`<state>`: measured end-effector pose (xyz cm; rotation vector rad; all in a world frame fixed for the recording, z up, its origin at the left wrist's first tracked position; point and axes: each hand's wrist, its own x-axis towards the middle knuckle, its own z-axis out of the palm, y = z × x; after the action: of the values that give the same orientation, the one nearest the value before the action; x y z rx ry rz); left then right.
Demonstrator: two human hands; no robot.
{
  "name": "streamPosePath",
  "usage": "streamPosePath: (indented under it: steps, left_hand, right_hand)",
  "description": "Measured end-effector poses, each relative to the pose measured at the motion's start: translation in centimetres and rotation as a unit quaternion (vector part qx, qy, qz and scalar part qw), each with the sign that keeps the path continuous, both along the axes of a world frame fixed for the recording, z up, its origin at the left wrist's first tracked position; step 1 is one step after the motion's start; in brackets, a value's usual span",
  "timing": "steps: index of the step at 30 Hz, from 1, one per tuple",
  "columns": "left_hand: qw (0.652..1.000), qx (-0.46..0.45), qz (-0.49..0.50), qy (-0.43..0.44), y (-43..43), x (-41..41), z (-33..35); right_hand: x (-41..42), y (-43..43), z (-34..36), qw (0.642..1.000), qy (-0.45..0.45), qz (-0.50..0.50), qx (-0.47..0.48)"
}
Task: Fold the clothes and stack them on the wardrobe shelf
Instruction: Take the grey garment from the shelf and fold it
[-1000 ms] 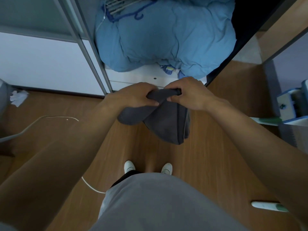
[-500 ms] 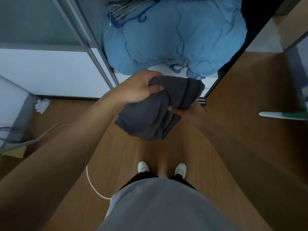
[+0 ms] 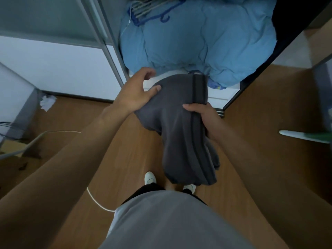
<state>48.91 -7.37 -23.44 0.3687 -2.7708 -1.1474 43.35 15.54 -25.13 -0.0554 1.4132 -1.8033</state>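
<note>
Below me lies a brown wooden floor (image 3: 115, 155) in dim light. Ahead stands the open wardrobe (image 3: 222, 97), a white panel (image 3: 62, 69) and grey metal frame (image 3: 112, 56) beside it, with a blue duvet (image 3: 197, 42) bulging inside. A white cable (image 3: 97, 202) crosses the floor.

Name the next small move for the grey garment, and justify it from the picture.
Probably the left hand should catch the hanging lower end and fold it up: the grey garment droops floorward, gripped only by the right hand, while the left merely rests on it.
</note>
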Motion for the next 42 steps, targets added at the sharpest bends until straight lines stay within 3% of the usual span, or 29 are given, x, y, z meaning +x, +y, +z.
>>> streamPosePath:
  steps: [3, 6, 11, 14, 19, 23, 26, 28, 29, 32, 35, 38, 40, 42]
  left_hand:
    - [0.996, 0.085, 0.002, 0.009, 1.5, 1.1, -1.4]
    - [0.977, 0.211, 0.029, -0.010, 3.2, 1.5, -3.2]
    - [0.882, 0.441, 0.160, -0.045, 3.9, 1.2, -5.0]
    - [0.854, 0.490, 0.145, -0.100, 3.2, 0.9, -5.5]
    - [0.797, 0.584, 0.143, -0.064, 1.9, -0.3, -4.6]
    - [0.785, 0.605, 0.113, -0.074, 1.9, -0.8, -4.2]
    - [0.815, 0.547, 0.105, -0.158, 3.5, 0.1, -4.6]
    - [0.825, 0.532, 0.098, -0.164, 4.3, 0.6, -5.4]
    - [0.815, 0.557, 0.088, -0.133, 4.6, 0.8, -5.4]
    - [0.736, 0.669, 0.081, -0.063, 4.2, 1.3, -5.1]
    - [0.717, 0.691, 0.057, -0.076, 2.9, 1.8, -4.5]
    - [0.724, 0.672, -0.026, -0.154, 2.0, 2.3, -4.0]
    - [0.761, 0.612, -0.038, -0.210, 2.3, 2.5, -3.4]
    - [0.804, 0.556, 0.014, -0.211, 2.9, 2.4, -3.3]
  right_hand:
    - [0.0, 0.8, 1.0, 0.996, -0.078, -0.035, -0.017]
    - [0.0, 1.0, 1.9, 0.993, -0.102, -0.049, -0.034]
    - [0.5, 0.4, 3.8, 0.983, -0.105, -0.067, -0.137]
    - [0.2, 0.0, 4.9, 0.976, -0.095, -0.076, -0.180]
    - [-0.5, -0.2, 6.1, 0.972, -0.096, -0.080, -0.200]
    - [-0.4, 0.0, 5.9, 0.963, -0.088, -0.110, -0.228]
    - [-0.3, 0.4, 5.3, 0.958, -0.088, -0.128, -0.242]
    - [-0.3, 0.8, 5.0, 0.960, -0.085, -0.128, -0.235]
    - [-0.4, 1.1, 4.8, 0.962, -0.084, -0.126, -0.229]
    - [-0.7, 2.3, 4.2, 0.965, -0.098, -0.136, -0.203]
    - [-1.4, 3.6, 3.5, 0.964, -0.116, -0.167, -0.172]
    - [-1.8, 4.1, 2.6, 0.961, -0.148, -0.204, -0.116]
    - [-1.7, 4.0, 2.0, 0.956, -0.170, -0.218, -0.100]
    - [-1.5, 3.9, 1.4, 0.954, -0.178, -0.219, -0.096]
